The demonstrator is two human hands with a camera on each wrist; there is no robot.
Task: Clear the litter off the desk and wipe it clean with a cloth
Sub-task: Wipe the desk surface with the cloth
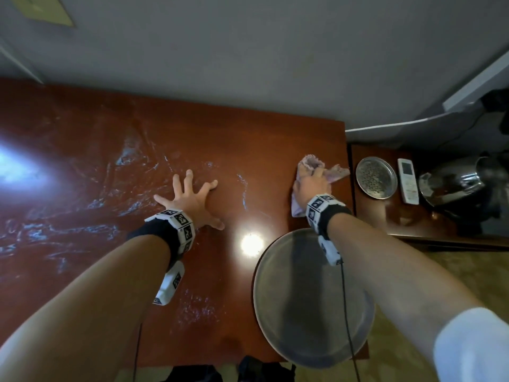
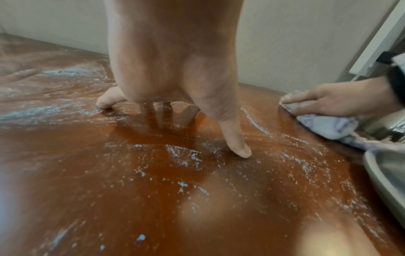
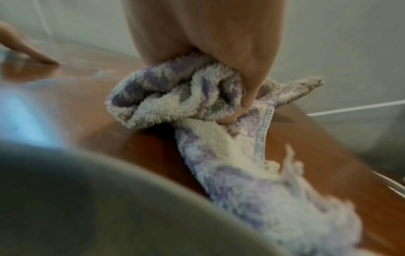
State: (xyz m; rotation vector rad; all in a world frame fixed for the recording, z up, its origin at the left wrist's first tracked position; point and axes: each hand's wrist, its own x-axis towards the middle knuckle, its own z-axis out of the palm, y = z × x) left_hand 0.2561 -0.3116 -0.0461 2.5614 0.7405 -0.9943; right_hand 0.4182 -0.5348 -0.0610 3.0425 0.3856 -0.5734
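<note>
My right hand (image 1: 311, 183) grips a bunched purple-and-white terry cloth (image 1: 337, 172) (image 3: 197, 104) and holds it down on the red-brown desk (image 1: 82, 257) near its far right corner. The thumb digs into the cloth's folds in the right wrist view. My left hand (image 1: 190, 194) is spread flat, fingertips and thumb (image 2: 236, 147) pressing on the desk at its middle. White powdery smears and specks (image 2: 181, 155) cover the desk's left half and the area around the left hand.
A large round metal tray (image 1: 311, 326) overhangs the desk's front right corner, under my right forearm. A lower side table to the right holds a small metal dish (image 1: 376, 177), a white remote (image 1: 408, 180) and a steel kettle (image 1: 454, 183). A wall runs behind the desk.
</note>
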